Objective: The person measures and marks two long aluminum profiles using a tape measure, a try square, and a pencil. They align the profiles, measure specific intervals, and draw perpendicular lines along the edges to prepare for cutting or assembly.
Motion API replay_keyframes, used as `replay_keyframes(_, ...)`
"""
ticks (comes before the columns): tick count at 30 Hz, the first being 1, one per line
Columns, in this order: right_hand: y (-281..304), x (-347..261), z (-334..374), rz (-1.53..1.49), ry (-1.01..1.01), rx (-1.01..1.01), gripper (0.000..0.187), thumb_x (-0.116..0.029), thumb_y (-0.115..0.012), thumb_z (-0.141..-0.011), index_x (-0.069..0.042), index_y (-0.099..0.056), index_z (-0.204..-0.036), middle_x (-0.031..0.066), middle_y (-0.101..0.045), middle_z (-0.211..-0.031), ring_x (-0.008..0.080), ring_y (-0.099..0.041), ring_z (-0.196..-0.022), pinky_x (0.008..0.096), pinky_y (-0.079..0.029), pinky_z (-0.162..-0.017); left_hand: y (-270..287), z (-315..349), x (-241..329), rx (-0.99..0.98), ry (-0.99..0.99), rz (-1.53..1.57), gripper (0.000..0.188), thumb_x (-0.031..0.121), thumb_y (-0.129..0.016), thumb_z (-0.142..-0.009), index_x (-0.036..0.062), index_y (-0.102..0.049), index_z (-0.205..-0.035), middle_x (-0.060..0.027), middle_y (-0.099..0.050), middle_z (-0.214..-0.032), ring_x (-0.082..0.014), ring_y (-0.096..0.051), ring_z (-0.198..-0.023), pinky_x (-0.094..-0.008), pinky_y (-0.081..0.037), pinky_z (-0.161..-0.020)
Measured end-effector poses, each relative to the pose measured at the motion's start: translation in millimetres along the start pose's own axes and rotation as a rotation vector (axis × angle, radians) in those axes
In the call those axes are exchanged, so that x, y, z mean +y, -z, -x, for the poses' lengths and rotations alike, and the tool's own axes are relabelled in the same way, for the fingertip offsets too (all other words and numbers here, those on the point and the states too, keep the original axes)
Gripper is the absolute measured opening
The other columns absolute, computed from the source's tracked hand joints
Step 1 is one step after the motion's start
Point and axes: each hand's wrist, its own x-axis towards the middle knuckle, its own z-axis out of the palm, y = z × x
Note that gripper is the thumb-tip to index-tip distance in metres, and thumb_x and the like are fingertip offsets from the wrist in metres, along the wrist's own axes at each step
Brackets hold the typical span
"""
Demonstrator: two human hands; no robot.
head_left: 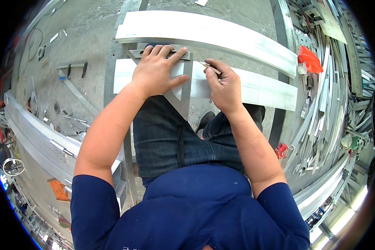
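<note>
My left hand (155, 76) rests over a metal set square (185, 93), its fingers hooked over the thick far edge and its thumb on the blade. The square lies across a flat silver metal strip (258, 86), with its pointed end hanging past the strip's near side. Just right of the square, my right hand (227, 89) pinches a pencil (204, 65), tip toward the square's edge. Where the tip meets the strip is too small to tell. A second, wider metal bar (204, 29) lies beyond, roughly parallel.
Both pieces span two grey steel rails (109, 79). To the right are a heap of metal offcuts (321, 108), a red plastic bag (309, 59) and a red tape measure (281, 150). Long aluminium profiles (41, 127) lie left, near another square-shaped tool (73, 81) on the floor.
</note>
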Motion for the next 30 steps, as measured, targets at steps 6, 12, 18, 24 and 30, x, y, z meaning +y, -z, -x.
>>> replay_keyframes(6,-5.6,-5.8,-2.3,0.180,0.102,-0.067,0.025,-0.009,-0.065,-0.096,0.000,-0.072,-0.118,0.0170,-0.073,-0.108,0.0355,-0.071,-0.099,0.0386,-0.056,-0.087,-1.8,0.9,-1.0,0.011,-0.003,-0.004,0.078,0.061,-0.070,-0.090,0.0226,-0.050,-0.156,-0.0136,-0.058,-0.140,-0.0320,-0.051,-0.134,-0.0479,-0.031,-0.121)
replay_keyframes(12,-7.4,-3.8,-0.2,0.260,0.164,-0.084,0.025,-0.009,-0.067,-0.094,-0.001,-0.073,-0.116,0.0167,-0.073,-0.103,0.0367,-0.070,-0.095,0.0424,-0.057,-0.085,0.3,-0.2,-0.3,-0.010,0.001,0.003,0.079,0.061,-0.069,-0.091,0.0225,-0.050,-0.156,-0.0132,-0.058,-0.140,-0.0313,-0.051,-0.134,-0.0474,-0.031,-0.121)
replay_keyframes(18,27.9,-21.4,57.5,0.436,0.366,-0.480,0.018,-0.004,-0.068,-0.090,-0.003,-0.075,-0.106,0.0149,-0.073,-0.092,0.0335,-0.071,-0.086,0.0411,-0.058,-0.077,-3.1,0.4,-1.0,-0.015,0.005,-0.020,0.077,0.063,-0.063,-0.094,0.0227,-0.048,-0.157,-0.0130,-0.058,-0.142,-0.0313,-0.050,-0.135,-0.0466,-0.030,-0.121)
replay_keyframes(24,46.7,-29.7,53.8,0.204,0.047,-0.221,0.020,-0.007,-0.067,-0.096,-0.003,-0.073,-0.115,0.0137,-0.077,-0.095,0.0315,-0.075,-0.089,0.0387,-0.059,-0.080,-4.2,2.1,-2.0,-0.012,0.011,0.010,0.077,0.061,-0.065,-0.093,0.0214,-0.049,-0.157,-0.0140,-0.058,-0.142,-0.0324,-0.050,-0.135,-0.0479,-0.030,-0.121)
replay_keyframes(30,15.3,8.5,6.3,0.732,0.324,-0.078,0.060,-0.030,-0.070,-0.096,0.001,-0.052,-0.144,0.0255,-0.064,-0.135,0.0396,-0.055,-0.135,0.0492,-0.037,-0.120,3.0,-1.0,-1.6,-0.044,0.008,0.016,0.078,0.062,-0.065,-0.093,0.0203,-0.049,-0.156,-0.0140,-0.056,-0.144,-0.0322,-0.049,-0.137,-0.0495,-0.028,-0.122)
